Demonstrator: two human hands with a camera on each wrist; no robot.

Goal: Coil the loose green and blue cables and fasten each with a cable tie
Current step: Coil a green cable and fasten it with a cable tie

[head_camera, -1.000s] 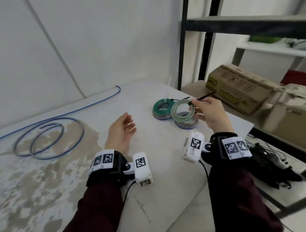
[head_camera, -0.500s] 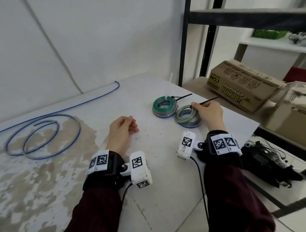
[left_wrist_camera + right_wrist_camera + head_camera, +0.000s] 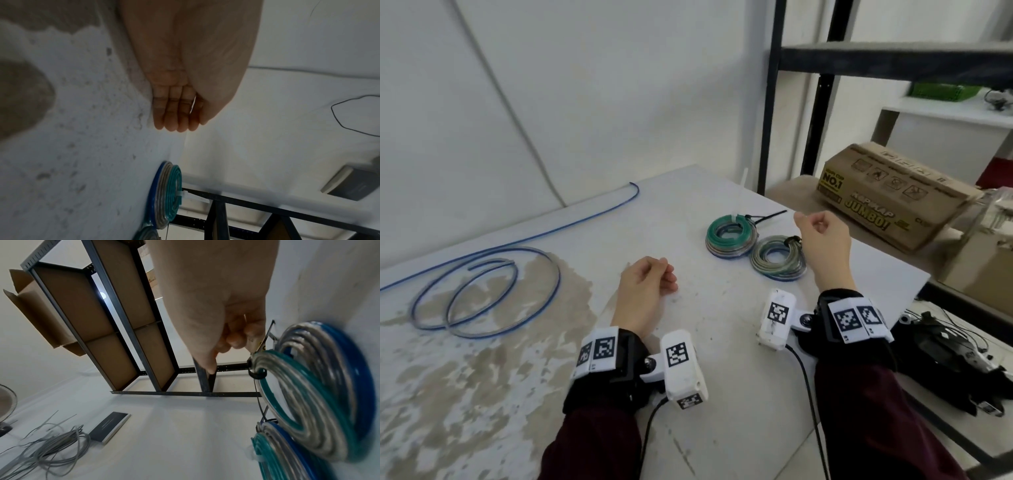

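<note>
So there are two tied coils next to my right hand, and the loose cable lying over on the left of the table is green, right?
Not quite: the loose cable on the left of the table is blue, as the head view shows. Two tied coils, one beside the other, do lie by your right hand.

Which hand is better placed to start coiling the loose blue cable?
Left. The left hand rests empty on the table, on the side where the loose blue cable lies; the right hand hovers by the tied coils.

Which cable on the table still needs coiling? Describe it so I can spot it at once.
Look at the stained far-left part of the table, against the wall. The loose blue cable lies there in wide open loops with a long tail, unlike the two tight tied coils near the shelf.
</note>
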